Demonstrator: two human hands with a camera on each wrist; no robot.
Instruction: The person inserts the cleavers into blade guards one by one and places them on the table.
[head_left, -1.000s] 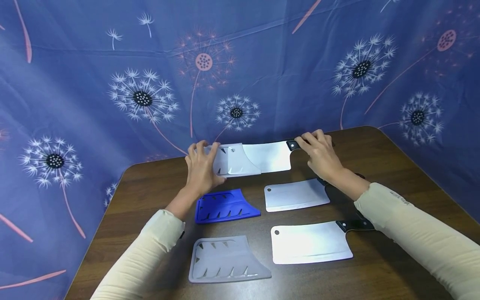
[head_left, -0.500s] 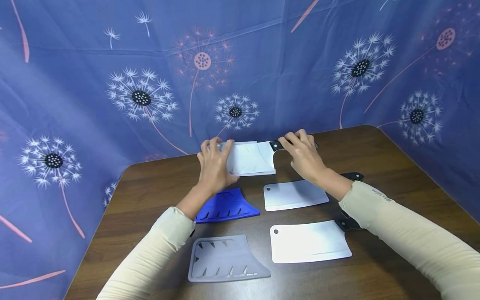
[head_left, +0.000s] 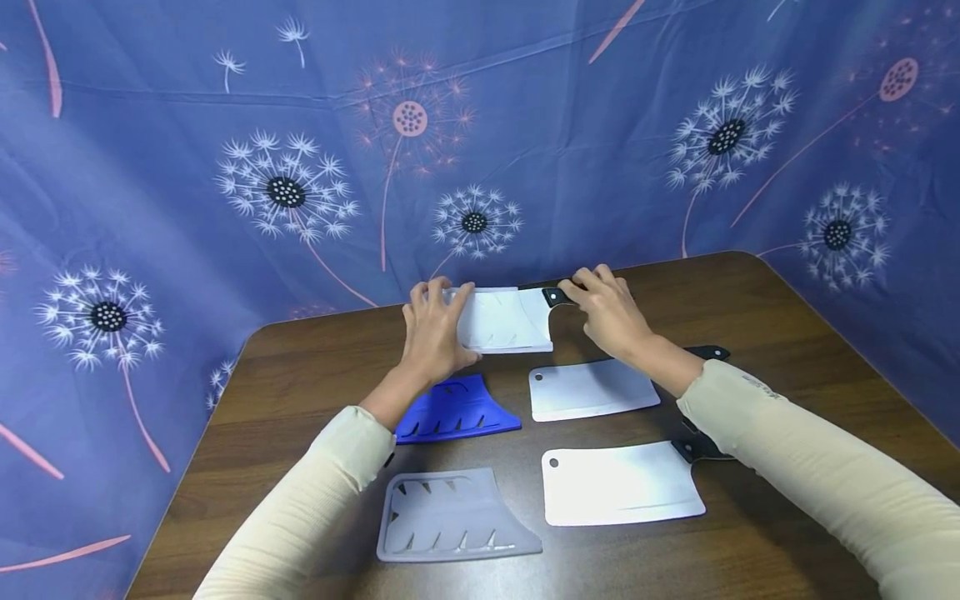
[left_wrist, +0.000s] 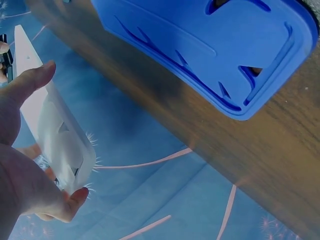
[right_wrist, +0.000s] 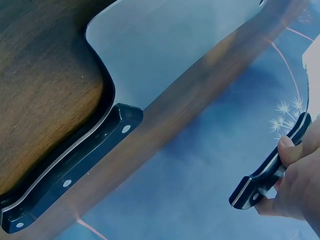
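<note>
At the far side of the table, my left hand (head_left: 435, 332) grips the closed end of a whitish translucent blade guard (head_left: 498, 321). In the left wrist view, thumb and fingers take that guard (left_wrist: 62, 142) by its two long edges. The blade of a cleaver (head_left: 536, 304) sits inside the guard, with only a narrow strip by the handle bare. My right hand (head_left: 609, 312) holds the cleaver's black riveted handle (right_wrist: 265, 182), thumb on one side and fingers on the other. A blue blade guard (head_left: 457, 410) lies just in front of my left hand.
Two more cleavers, a middle one (head_left: 588, 392) and a near one (head_left: 618, 485), lie on the wooden table (head_left: 300, 375) with handles to the right, partly under my right forearm. A greyish translucent guard (head_left: 453, 517) lies at the front. A dandelion-print cloth (head_left: 562, 150) hangs behind.
The cleaver has slid left into the whitish guard, covering most of its blade. My left hand has shifted right with the guard, and my right hand left. The last half second shows little movement.
</note>
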